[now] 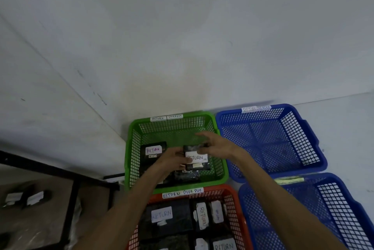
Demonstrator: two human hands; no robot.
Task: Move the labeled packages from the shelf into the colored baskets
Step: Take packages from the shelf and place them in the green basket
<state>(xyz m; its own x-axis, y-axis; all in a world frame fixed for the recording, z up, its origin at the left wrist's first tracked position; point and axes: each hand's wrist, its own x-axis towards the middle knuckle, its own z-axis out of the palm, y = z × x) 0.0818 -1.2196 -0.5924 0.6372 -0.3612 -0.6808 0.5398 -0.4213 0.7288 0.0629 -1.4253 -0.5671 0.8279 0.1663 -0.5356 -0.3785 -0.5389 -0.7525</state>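
Room: pale grey wall (182, 27) meeting a light floor (348, 128), corner seam running diagonally at left.
Baskets: green plastic mesh basket (132, 148) sitting against the wall, paper tag reading RETURN / OVERDUE on its far rim; red plastic mesh basket (235, 199) just in front of it, tagged RETURN OVER DUE; two blue plastic mesh baskets to the right, the far blue basket (303, 128) and the near blue basket (344, 209).
Held item: black wrapped package with white RETURN label (196, 157) hovering inside the green basket, above other dark packages.
Left hand: left hand (172, 159) gripping the package's left edge, thumb lying on the label.
Right hand: right hand (217, 144) pinching the package's upper right corner, other fingers spreading loosely.
Green basket contents: another black package with a RETURN label (153, 150) lying at the left, more dark bundles underneath.
Red basket contents: several black labelled packages (168, 219) lying flat, some labels reading RETURN.
Shelf: dark metal-framed shelf (70, 189) at lower left, two blurred labelled packages (26, 198) sitting on it.
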